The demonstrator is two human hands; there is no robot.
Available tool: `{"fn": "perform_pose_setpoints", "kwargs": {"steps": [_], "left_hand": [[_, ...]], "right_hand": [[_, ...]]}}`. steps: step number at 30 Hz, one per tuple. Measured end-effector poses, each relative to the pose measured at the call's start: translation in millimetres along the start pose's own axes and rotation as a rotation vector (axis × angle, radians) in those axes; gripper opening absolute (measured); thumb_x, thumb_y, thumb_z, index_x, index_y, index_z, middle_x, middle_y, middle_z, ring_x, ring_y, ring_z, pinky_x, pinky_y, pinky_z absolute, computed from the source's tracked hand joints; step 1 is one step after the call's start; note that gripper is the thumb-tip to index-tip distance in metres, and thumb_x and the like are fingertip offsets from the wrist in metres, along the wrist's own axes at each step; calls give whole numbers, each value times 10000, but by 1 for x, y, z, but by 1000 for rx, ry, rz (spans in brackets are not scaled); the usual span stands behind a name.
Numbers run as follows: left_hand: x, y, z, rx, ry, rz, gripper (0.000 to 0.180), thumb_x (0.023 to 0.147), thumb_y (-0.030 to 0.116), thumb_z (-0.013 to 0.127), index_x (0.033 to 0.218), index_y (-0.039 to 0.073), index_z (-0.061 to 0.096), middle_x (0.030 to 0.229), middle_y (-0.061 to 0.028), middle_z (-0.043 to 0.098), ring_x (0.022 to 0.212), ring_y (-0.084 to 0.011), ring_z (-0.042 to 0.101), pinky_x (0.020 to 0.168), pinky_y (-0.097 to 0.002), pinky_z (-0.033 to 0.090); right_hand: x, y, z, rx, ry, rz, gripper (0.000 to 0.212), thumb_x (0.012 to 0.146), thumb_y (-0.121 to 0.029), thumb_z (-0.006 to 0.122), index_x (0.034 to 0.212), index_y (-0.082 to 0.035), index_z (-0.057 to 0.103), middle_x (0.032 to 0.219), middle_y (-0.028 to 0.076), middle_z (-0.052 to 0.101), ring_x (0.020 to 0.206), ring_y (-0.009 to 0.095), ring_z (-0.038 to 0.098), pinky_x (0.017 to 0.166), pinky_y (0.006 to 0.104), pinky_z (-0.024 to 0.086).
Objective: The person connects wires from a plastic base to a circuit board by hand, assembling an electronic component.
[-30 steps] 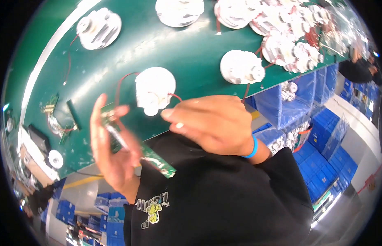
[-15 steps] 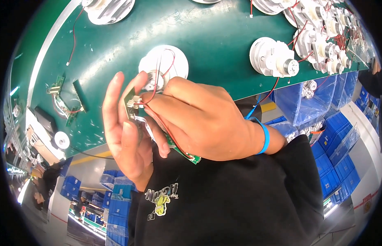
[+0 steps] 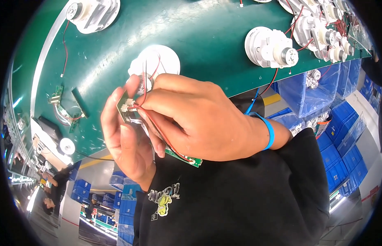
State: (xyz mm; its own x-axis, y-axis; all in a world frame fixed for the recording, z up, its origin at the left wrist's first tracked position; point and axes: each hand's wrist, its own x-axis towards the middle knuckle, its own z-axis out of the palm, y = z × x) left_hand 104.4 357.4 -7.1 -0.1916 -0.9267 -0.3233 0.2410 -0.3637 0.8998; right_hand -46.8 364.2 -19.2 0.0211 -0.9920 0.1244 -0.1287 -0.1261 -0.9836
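1. The left hand (image 3: 131, 153) is closed on a small green circuit board (image 3: 122, 103), holding it tilted up between thumb and fingers; the right hand (image 3: 195, 119) meets it there, its fingertips appearing pinched on a red lead (image 3: 145, 94).
2. Between the hands, white connectors (image 3: 127, 106) face the right fingertips. The step in hand looks like working the lead's plug at one of these; whether it is seated cannot be told, since fingers cover it.
3. The next move calls, I judge, for keeping the board steady in the left hand while the right aligns and presses squarely, without tugging the wires.
4. Beneath the right hand, a green board strip (image 3: 195, 161) shows, with wires running to it.
5. Just beyond the hands, a white motor unit (image 3: 164, 56) rests on the green counter (image 3: 199, 49).
6. Left of the hands lie wired boards (image 3: 56, 98); well to the right and farther out stand another white unit (image 3: 260, 47) and a cluster of similar units (image 3: 312, 33).
7. Past the right wrist, with its blue strap (image 3: 270, 130), are blue bins (image 3: 295, 96).
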Motion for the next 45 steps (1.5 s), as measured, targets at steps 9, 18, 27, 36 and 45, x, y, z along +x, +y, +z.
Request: {"fn": "perform_pose_setpoints", "kwargs": {"steps": [9, 18, 27, 36, 45], "left_hand": [[-1, -11, 10, 26, 173, 157, 478, 957, 211, 497, 1360, -24, 396, 1343, -337, 441, 1067, -315, 609, 948, -383, 470], [-5, -11, -3, 86, 109, 148, 466, 947, 217, 507, 1340, -21, 429, 1304, -359, 468, 1260, -381, 470, 1081, -477, 332], [-7, -6, 7, 107, 119, 107, 487, 961, 260, 494, 1357, -2, 385, 1352, -351, 420, 1243, -374, 476, 1039, -468, 388], [-10, -15, 12, 127, 150, 145, 408, 985, 237, 484, 1336, 43, 410, 1367, -339, 409, 1263, -389, 446, 1045, -464, 382], [3, 22, -12, 327, 118, 39, 566, 952, 325, 505, 1386, -6, 354, 1287, -184, 547, 651, -135, 579, 501, -230, 467]], "right_hand": [[0, 2, -7, -124, -118, -36, 158, 748, -102, 630, 746, 26, 537, 749, 140, 551, 612, 293, 585, 501, 382, 470], [5, 5, -6, -154, -106, -125, 168, 738, -115, 621, 745, 50, 593, 721, 133, 561, 646, 274, 609, 508, 367, 489], [6, 0, -11, -69, -64, 35, 149, 773, -115, 633, 714, 18, 601, 687, 119, 569, 610, 295, 598, 508, 392, 474], [-2, 8, 7, 17, 168, -1, 134, 704, 5, 735, 744, -59, 625, 666, 53, 564, 545, 211, 560, 450, 315, 418], [-2, -4, -11, 134, 0, -39, 190, 785, -87, 681, 964, -43, 635, 957, 107, 580, 825, 269, 612, 645, 358, 514]]}}
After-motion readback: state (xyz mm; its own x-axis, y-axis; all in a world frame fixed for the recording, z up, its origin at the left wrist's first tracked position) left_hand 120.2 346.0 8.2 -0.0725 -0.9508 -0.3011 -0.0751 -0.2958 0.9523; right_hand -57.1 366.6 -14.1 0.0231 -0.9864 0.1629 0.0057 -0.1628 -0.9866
